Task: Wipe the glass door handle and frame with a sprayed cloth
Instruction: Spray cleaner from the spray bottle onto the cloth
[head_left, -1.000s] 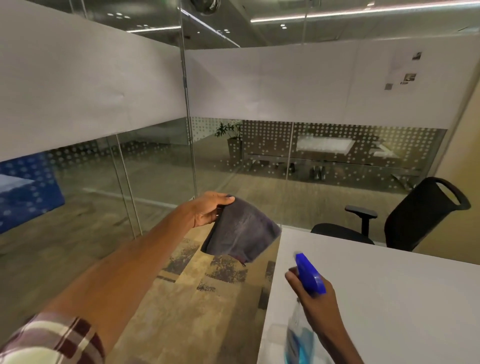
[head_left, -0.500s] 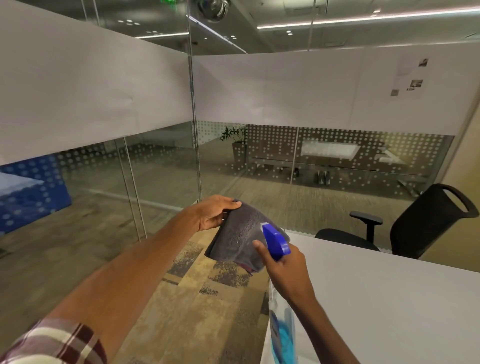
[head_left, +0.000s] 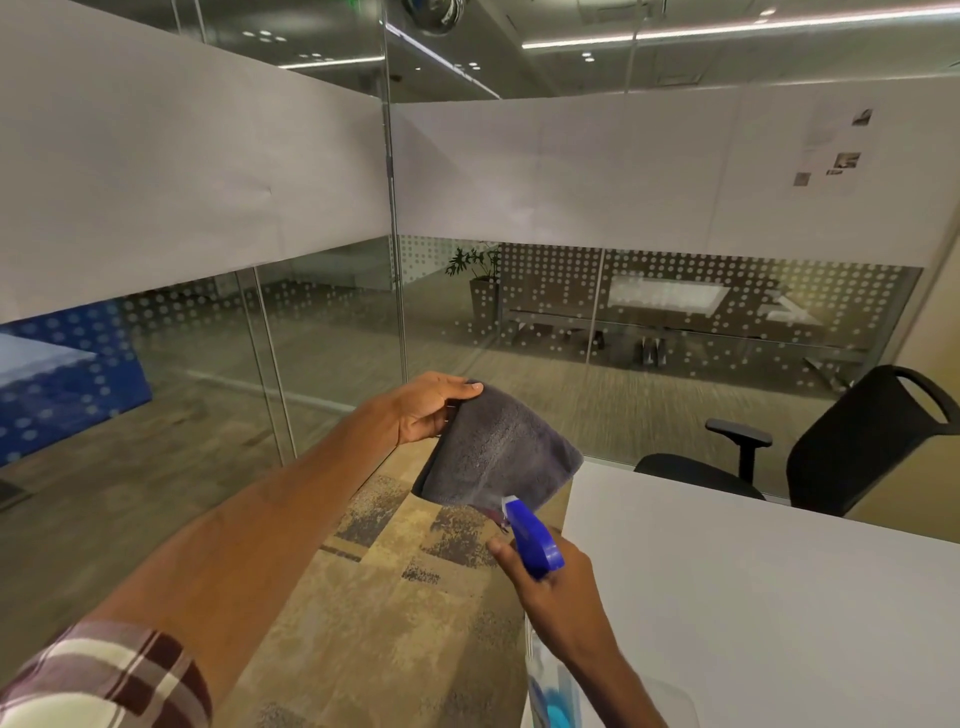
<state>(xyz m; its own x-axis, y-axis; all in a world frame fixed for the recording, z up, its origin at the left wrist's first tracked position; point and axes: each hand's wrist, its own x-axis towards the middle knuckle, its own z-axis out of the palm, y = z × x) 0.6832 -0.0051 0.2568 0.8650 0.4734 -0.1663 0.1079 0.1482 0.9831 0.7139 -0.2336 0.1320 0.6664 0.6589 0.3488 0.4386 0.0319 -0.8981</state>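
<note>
My left hand (head_left: 423, 410) holds a folded grey cloth (head_left: 496, 454) out in front of me, pinched at its top corner so it hangs down. My right hand (head_left: 558, 582) grips a spray bottle (head_left: 532, 538) with a blue trigger head and clear body of blue liquid. The nozzle points at the cloth's lower edge, a short gap away. Glass panels with a thin metal frame post (head_left: 395, 249) stand ahead; a frosted white band covers their upper part. No door handle shows in view.
A white table (head_left: 753, 597) fills the lower right. A black office chair (head_left: 831, 462) stands behind it by the glass. Patterned carpet (head_left: 374, 597) lies below my arms. Beyond the glass are a potted plant (head_left: 480, 280) and a blue panel (head_left: 62, 374).
My right hand brought the spray bottle up to the cloth, then drew it back down a little, nozzle still aimed at the cloth. My left hand kept the cloth held out.
</note>
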